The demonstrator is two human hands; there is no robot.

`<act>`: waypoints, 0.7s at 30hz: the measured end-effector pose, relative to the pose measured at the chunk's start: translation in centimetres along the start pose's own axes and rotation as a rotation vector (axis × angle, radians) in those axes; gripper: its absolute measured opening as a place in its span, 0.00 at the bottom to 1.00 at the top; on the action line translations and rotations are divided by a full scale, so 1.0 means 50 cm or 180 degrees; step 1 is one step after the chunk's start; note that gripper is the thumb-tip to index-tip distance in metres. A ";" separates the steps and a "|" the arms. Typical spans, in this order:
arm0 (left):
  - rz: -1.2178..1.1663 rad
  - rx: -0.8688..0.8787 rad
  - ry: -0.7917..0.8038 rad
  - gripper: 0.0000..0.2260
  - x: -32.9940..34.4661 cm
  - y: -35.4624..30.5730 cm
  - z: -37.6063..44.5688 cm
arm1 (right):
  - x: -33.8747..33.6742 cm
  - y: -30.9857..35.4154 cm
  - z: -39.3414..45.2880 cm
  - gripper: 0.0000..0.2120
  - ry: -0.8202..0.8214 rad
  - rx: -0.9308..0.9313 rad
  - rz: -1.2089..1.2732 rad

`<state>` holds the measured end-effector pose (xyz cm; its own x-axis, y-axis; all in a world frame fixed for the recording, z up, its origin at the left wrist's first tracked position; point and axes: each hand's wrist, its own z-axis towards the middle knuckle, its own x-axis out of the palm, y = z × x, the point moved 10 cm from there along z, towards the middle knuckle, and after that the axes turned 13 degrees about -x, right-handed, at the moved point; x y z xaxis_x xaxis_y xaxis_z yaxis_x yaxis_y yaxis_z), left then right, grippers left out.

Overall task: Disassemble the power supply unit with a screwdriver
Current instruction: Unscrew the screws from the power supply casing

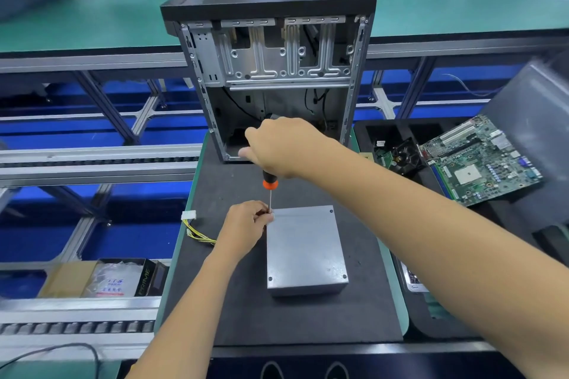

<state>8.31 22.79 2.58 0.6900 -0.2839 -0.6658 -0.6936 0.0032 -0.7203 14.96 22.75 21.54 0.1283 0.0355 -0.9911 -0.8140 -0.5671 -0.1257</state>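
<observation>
A grey metal power supply unit (pixel 304 251) lies flat on the dark mat (pixel 234 311), with screws showing at three of its top corners. My right hand (pixel 284 148) grips the black and orange handle of a screwdriver (pixel 270 186), which stands upright with its tip at the unit's far left corner. My left hand (pixel 248 226) pinches the thin shaft just above that corner. Yellow wires with a white connector (pixel 192 226) trail out to the left of the unit.
An open, stripped computer case (pixel 271 71) stands upright behind the unit. To the right, a green motherboard (pixel 480 161) and a black fan (pixel 406 157) lie in a dark tray. A grey panel (pixel 538 120) leans at the far right. Conveyor rails run along the left.
</observation>
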 end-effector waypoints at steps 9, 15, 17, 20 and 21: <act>0.0151 0.0092 -0.0028 0.04 0.000 -0.005 0.005 | 0.009 0.014 -0.005 0.11 0.0022 -0.0077 0.1146; 0.0255 0.0103 -0.0072 0.03 0.001 -0.008 0.002 | 0.017 0.017 0.001 0.08 0.0198 -0.0185 0.1289; 0.0265 0.0113 -0.0109 0.04 0.000 -0.011 0.000 | 0.018 0.028 -0.007 0.12 0.0252 -0.0285 0.1664; 0.0335 0.0117 -0.0139 0.05 0.002 -0.014 0.000 | 0.009 0.009 -0.008 0.12 0.0019 -0.0014 0.1307; 0.0359 0.0095 -0.0138 0.06 0.004 -0.013 0.000 | 0.009 -0.005 -0.007 0.16 0.0008 0.0162 0.1033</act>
<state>8.89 22.74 2.93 0.6168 -0.2384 -0.7501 -0.7613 0.0615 -0.6455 15.42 22.60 21.13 -0.1410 -0.1424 -0.9797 -0.8400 -0.5066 0.1945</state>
